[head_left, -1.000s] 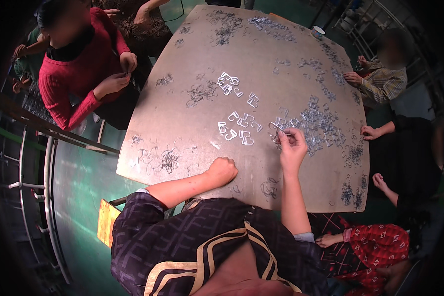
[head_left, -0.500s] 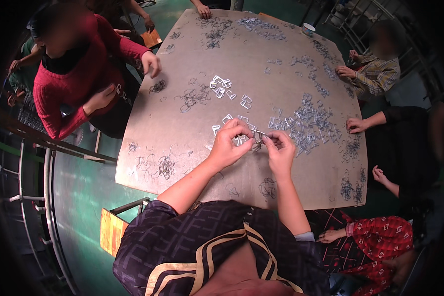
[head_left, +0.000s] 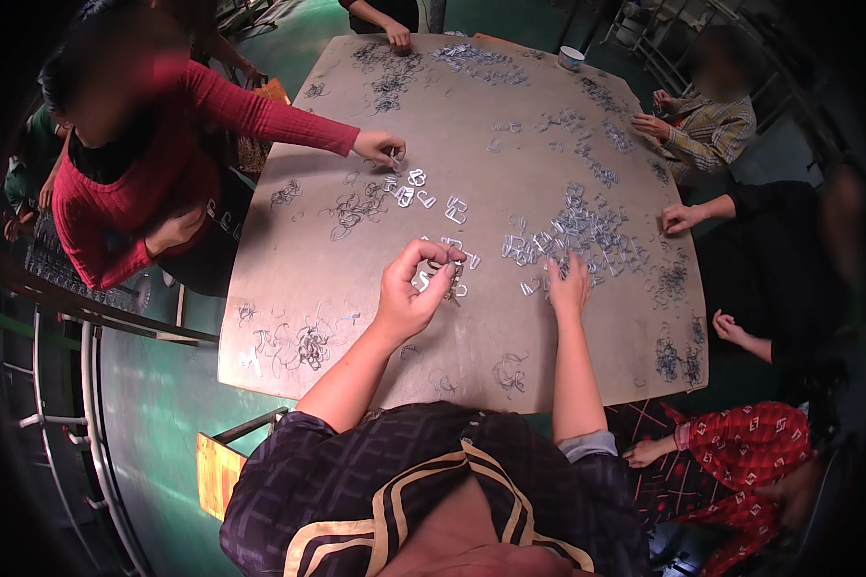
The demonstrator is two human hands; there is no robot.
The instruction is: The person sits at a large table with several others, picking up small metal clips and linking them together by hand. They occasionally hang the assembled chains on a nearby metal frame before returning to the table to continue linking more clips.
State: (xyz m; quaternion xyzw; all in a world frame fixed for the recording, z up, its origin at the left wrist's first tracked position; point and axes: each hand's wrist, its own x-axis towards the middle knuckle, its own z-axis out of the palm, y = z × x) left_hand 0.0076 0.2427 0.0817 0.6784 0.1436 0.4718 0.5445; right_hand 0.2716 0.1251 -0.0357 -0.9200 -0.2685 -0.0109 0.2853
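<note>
My left hand is closed in a pinch above the table, thumb against fingertips. Thin dark metal pieces stick out from that pinch; their exact shape is unclear. To its right, my right hand reaches down to the near edge of a wide pile of small grey metal buckles, fingers slightly apart and touching the pile. Brighter silver buckles lie just behind my left hand, partly hidden by it. Farther off is another loose group of silver buckles.
Dark wire rings lie in tangles on the brown table. A co-worker in a red sweater stretches a hand over the far silver buckles. Other people's hands rest along the right edge. A white tub stands at the back; a wooden stool is at lower left.
My hands have come apart: the right moved to the grey buckle pile, the left shifted slightly left, still pinching. The red-sweatered co-worker's arm has reached over the table.
</note>
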